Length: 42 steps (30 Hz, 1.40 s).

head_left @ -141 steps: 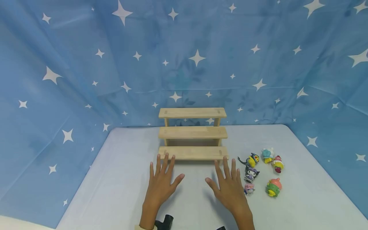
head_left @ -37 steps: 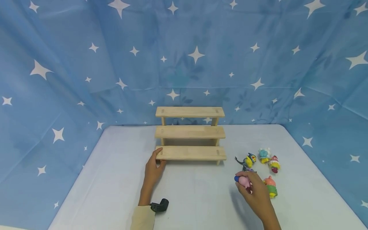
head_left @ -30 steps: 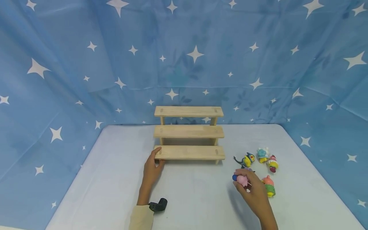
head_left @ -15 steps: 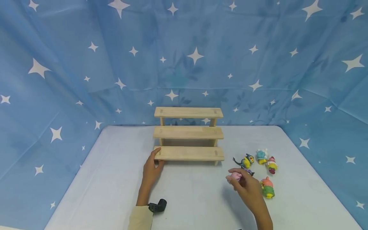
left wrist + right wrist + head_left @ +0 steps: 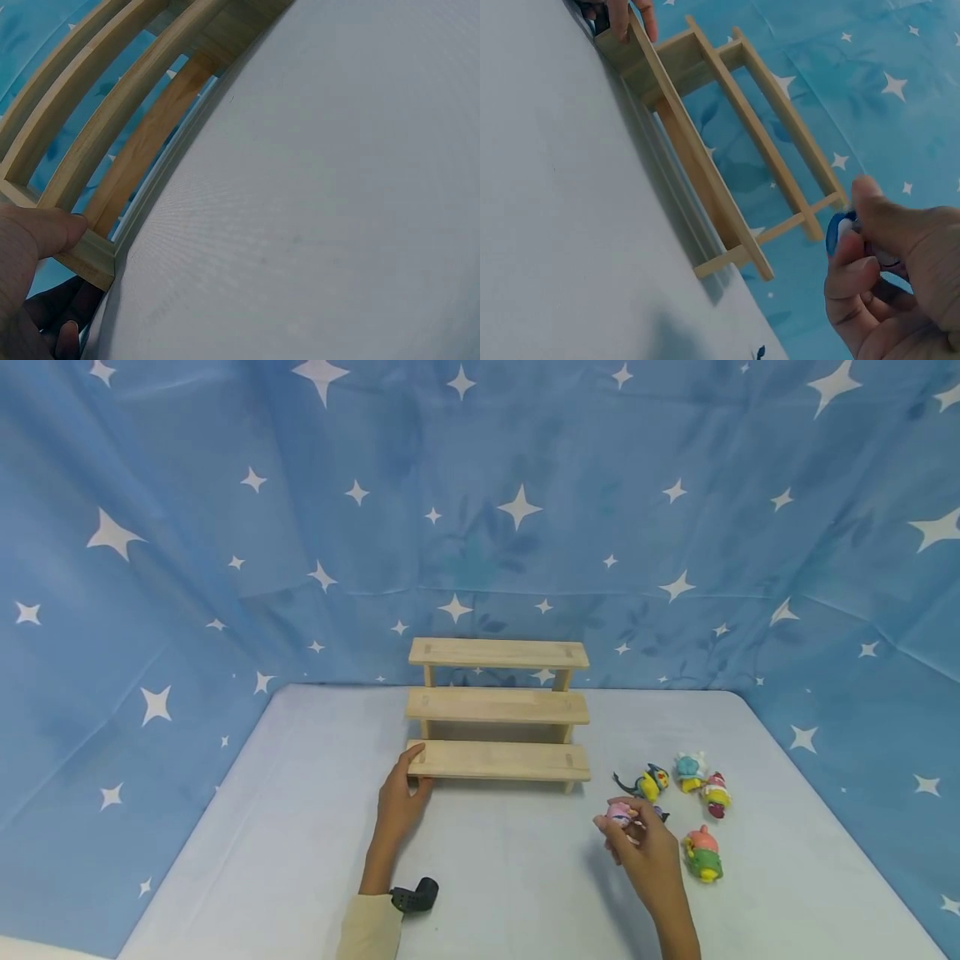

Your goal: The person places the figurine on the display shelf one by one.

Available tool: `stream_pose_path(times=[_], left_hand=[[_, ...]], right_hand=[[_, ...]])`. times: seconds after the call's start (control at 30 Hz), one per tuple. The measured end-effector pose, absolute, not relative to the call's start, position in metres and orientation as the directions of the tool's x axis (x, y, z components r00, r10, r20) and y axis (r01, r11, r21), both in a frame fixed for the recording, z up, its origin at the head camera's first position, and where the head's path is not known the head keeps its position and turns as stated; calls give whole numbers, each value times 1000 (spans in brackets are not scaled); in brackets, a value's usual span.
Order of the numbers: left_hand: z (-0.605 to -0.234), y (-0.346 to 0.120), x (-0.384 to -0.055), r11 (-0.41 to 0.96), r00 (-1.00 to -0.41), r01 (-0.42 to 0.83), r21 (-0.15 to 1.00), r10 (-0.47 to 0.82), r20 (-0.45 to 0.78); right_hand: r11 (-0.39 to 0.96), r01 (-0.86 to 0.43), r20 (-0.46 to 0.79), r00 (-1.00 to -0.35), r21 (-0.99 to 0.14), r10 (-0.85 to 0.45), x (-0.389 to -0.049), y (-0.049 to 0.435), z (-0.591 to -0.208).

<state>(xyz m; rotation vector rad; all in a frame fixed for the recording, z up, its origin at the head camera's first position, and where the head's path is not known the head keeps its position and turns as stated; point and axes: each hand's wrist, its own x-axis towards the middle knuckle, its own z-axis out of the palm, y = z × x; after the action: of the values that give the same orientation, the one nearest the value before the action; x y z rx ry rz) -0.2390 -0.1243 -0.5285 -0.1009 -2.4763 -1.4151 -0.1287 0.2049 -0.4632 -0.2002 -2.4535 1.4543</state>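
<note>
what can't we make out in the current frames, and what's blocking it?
- Pink figurine: head view, partly covered by the right-hand grip; right wrist view, mostly behind the fingers.
- Dark figurine: head view, all but a sliver behind that grip.
- Left-hand grip: left wrist view, cut off by left edge; lower fingers dim in shadow.
- Small dark-blue thing: right wrist view, cut off by bottom edge.

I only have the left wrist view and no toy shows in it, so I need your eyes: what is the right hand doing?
Observer: The right hand holds a pink toy in its fingers.
Operator: Is that toy on the shelf?
Observer: No, the head view shows it held off past the shelf's right end.
Operator: Does any toy lie on the right hand's far side from the shelf?
Observer: Yes, a green toy with a pink top lies there on the table.
</note>
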Motion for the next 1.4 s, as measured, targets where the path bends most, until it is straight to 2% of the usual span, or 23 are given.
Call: stream_pose_path(times=[0.33,0.73,0.9,1.17,1.4], left_hand=[[-527,-121,-243,508,-963,188,841,-73,259],[-526,-117,-241,503,-957,196,842,-87,275],[-526,-118,-238,507,-958,194,840,-85,273],[-528,-120,-235,529,-954,196,826,-91,285],[-527,-123,-237,539,-951,208,816,-85,299]], right_hand=[[445,-16,158,-946,-896,284,-134,203,-467],[426,71,75,-945,-902,317,-141,198,-466],[389,43,67,-962,-920,264,-144,194,-466],[253,-52,96,-982,-966,163,-162,176,-464],[181,-49,75,-988,-982,138,-185,160,-457]])
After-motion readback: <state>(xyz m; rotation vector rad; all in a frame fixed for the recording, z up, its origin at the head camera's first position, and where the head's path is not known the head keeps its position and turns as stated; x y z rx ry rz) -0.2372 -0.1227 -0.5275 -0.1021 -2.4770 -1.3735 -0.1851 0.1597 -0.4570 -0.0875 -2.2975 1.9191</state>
